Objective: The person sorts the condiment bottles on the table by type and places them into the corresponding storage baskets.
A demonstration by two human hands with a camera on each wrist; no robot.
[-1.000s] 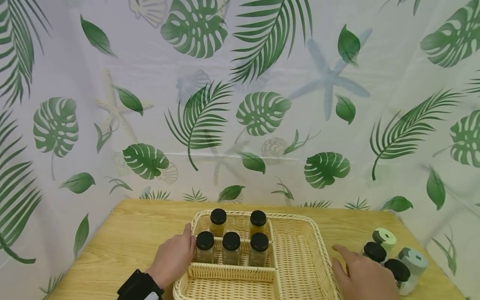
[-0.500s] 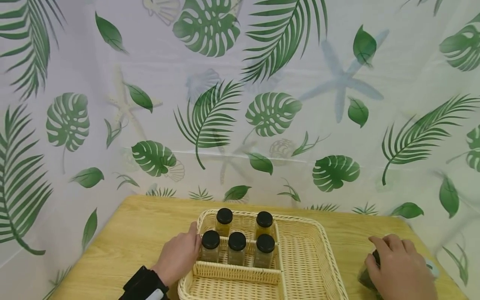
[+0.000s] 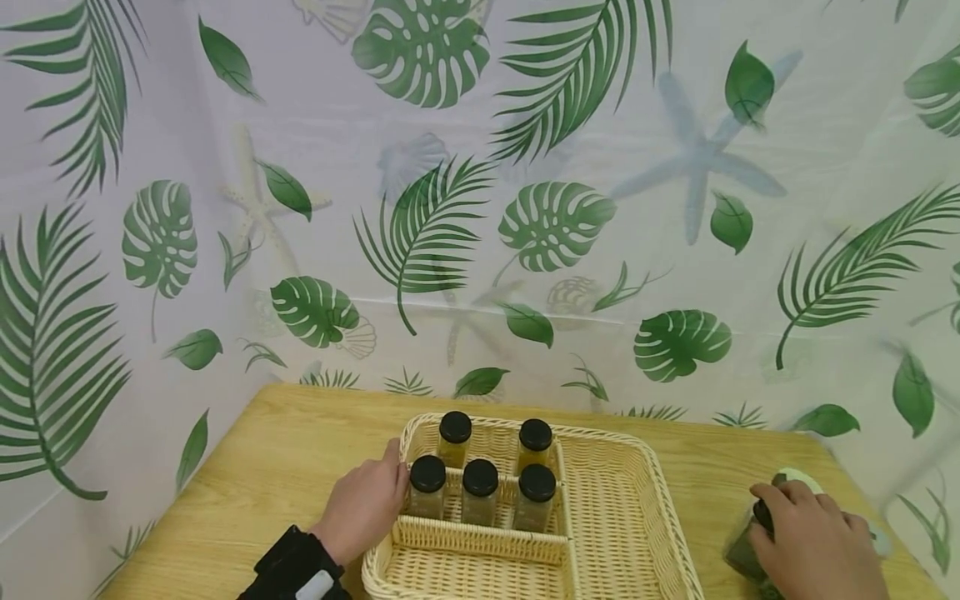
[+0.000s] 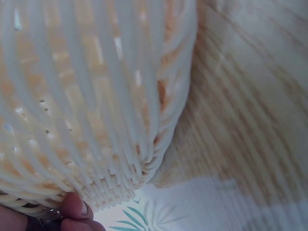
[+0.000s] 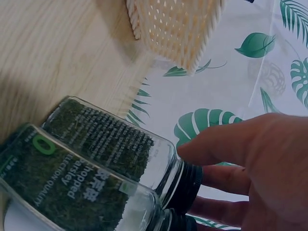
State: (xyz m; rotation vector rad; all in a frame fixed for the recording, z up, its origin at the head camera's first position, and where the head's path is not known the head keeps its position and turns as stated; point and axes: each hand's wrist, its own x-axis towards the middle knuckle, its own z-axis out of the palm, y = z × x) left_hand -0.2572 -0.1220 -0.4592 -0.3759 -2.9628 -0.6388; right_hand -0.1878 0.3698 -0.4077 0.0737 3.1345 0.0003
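My left hand (image 3: 363, 508) holds the left rim of a woven cream basket (image 3: 611, 492); in the left wrist view a thumb (image 4: 74, 206) lies against its weave. Black-lidded spice jars stand in the basket's divided left side: two in the back compartment, such as the amber one (image 3: 455, 427), and three in the middle one, such as the centre jar (image 3: 480, 477). Right of the basket, my right hand (image 3: 817, 533) grips the black lid (image 5: 186, 188) of a tilted glass jar of green flakes (image 5: 98, 132). Close beside it is a jar labelled chopped parsley (image 5: 67, 187).
A pale green-topped container (image 3: 799, 478) and a whitish one (image 3: 881, 542) stand by the right hand, partly hidden behind it. The wooden table (image 3: 300, 450) ends at a leaf-patterned cloth (image 3: 465, 350) hung behind.
My right hand has moved right from beside the basket's edge to the jars and taken hold of a lid. My left hand stays at the basket's rim. The head view has shifted slightly.
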